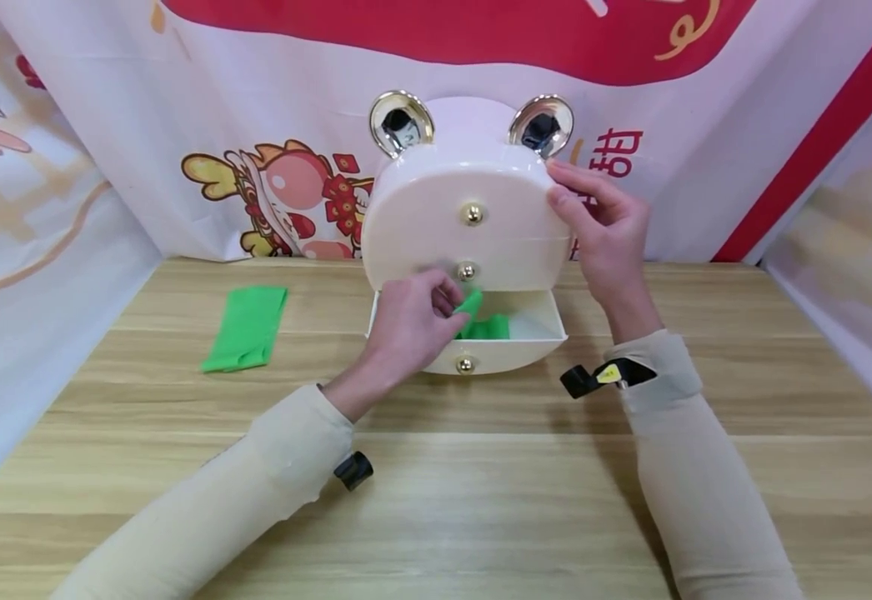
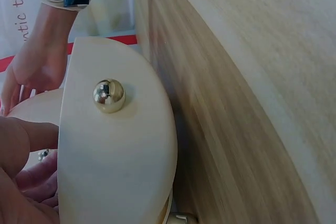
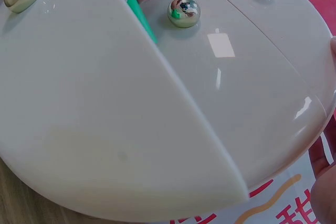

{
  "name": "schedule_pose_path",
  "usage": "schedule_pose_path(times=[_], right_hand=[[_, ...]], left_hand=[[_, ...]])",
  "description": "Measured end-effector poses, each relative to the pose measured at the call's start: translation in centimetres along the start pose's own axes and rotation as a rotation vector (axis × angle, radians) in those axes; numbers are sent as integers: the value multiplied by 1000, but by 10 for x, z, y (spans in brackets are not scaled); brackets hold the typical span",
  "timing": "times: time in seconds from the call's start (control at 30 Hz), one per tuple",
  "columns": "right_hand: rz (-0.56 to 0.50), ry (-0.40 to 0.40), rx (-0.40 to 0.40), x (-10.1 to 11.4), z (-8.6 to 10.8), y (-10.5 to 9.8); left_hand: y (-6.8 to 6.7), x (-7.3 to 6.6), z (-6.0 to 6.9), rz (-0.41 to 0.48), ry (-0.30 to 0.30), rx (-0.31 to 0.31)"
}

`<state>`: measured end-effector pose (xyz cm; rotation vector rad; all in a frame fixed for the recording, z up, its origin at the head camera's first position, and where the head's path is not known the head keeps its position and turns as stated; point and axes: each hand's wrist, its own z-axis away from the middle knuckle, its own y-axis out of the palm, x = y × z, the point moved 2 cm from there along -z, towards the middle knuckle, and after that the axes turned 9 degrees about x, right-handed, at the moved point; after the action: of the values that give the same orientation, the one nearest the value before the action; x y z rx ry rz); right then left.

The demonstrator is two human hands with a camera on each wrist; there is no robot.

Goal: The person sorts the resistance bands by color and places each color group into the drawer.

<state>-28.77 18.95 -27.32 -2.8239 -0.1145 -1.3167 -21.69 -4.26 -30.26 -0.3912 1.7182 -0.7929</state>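
Observation:
A white storage box (image 1: 421, 217) with round gold knobs and two gold-rimmed frog eyes stands at the back of the table. Its bottom drawer (image 1: 541, 321) is pulled out. My left hand (image 1: 409, 321) reaches over that drawer and pinches a green cloth (image 1: 490, 327) between thumb and fingers; part of the cloth lies inside the drawer. In the right wrist view, the drawer front hides most of the cloth. My right hand (image 1: 612, 229) rests against the upper right side of the box, thumb and forefinger touching its edge just below the right eye.
A folded green cloth (image 1: 246, 327) lies flat on the wooden table (image 1: 436, 508), left of the box. Printed fabric (image 1: 271, 92) hangs close behind the box, with more fabric along both sides.

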Motion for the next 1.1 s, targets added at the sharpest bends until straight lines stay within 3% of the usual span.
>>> schedule_pose_path(times=[0.3, 0.57, 0.8, 0.9, 1.0, 1.1], right_hand=[[10, -4, -2, 1, 0, -2], [24, -46, 14, -1, -2, 4], [44, -66, 16, -2, -2, 6], [34, -52, 12, -2, -1, 4], [23, -35, 6, -1, 1, 2], [25, -29, 0, 0, 2, 0]], left_hand=[[-8, 9, 2, -77, -25, 21], [-41, 27, 24, -66, -34, 21], [-90, 67, 53, -70, 23, -20], [-111, 87, 68, -101, 16, -47], [-128, 109, 81, -135, -51, -44], [-142, 133, 91, -140, -122, -4]])
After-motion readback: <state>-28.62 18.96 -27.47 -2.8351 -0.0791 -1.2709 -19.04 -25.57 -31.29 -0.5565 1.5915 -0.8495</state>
